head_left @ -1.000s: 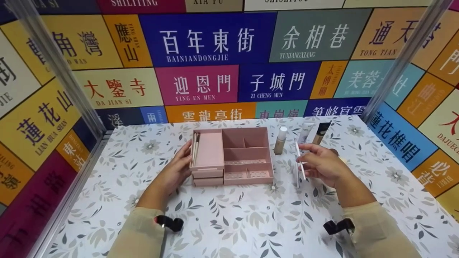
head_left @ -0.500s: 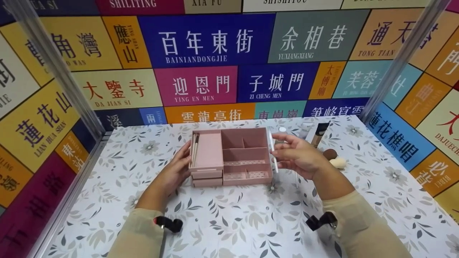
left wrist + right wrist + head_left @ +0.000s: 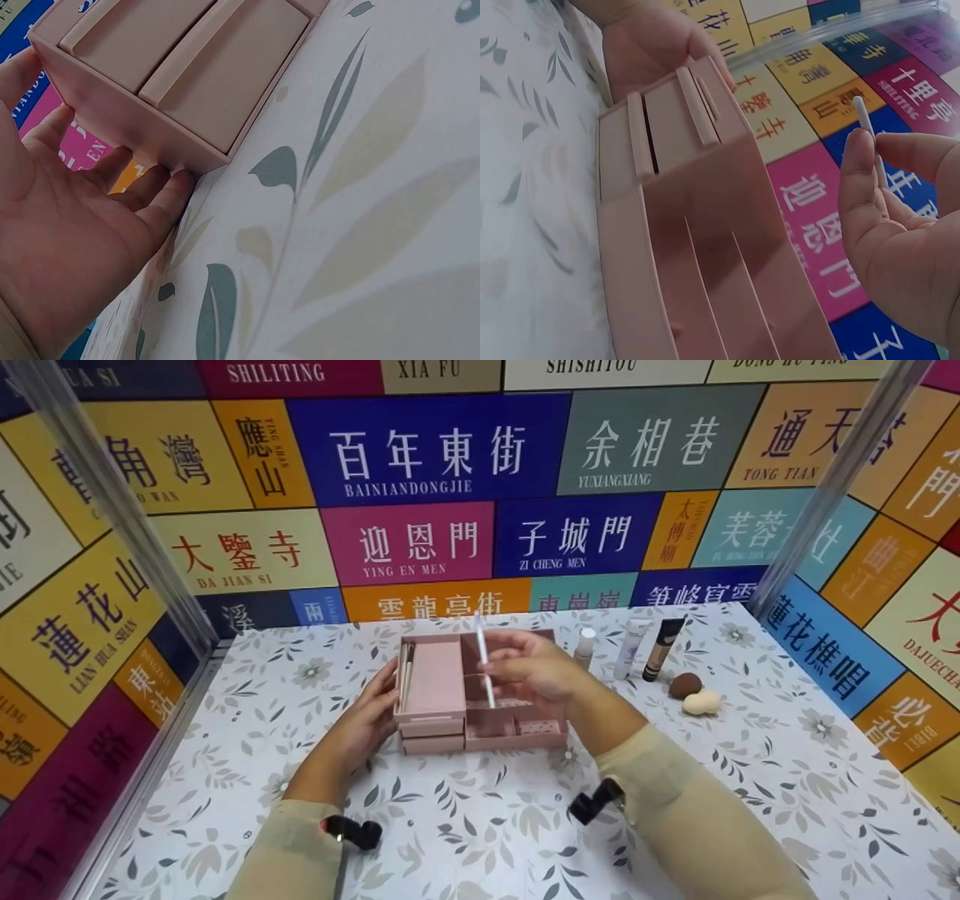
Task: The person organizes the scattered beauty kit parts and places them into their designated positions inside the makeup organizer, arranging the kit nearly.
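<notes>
A pink makeup organizer [image 3: 435, 679] stands on the table, with small drawers below its left top tray and open compartments on its right. Slim makeup brushes [image 3: 406, 679] lie along the tray's left edge. My left hand [image 3: 364, 727] rests against the organizer's left side, its fingers extended along the wall in the left wrist view. Over the open compartments, my right hand [image 3: 536, 671] pinches a slim white pencil-like stick [image 3: 485, 667] between thumb and fingers. In the right wrist view the stick's rounded white end [image 3: 862, 112] pokes out past the fingertips.
Right of the organizer stand a white-capped bottle [image 3: 585, 645], a pale tube [image 3: 628, 651] and a black-capped foundation tube [image 3: 662, 651]. A brown makeup sponge [image 3: 685, 685] and a cream one [image 3: 701, 703] lie nearby. A sign-covered wall [image 3: 420, 450] closes off the back.
My right hand has carried the white stick leftward, from beside the bottles to above the organizer's compartments. My left hand has stayed at the organizer's left side.
</notes>
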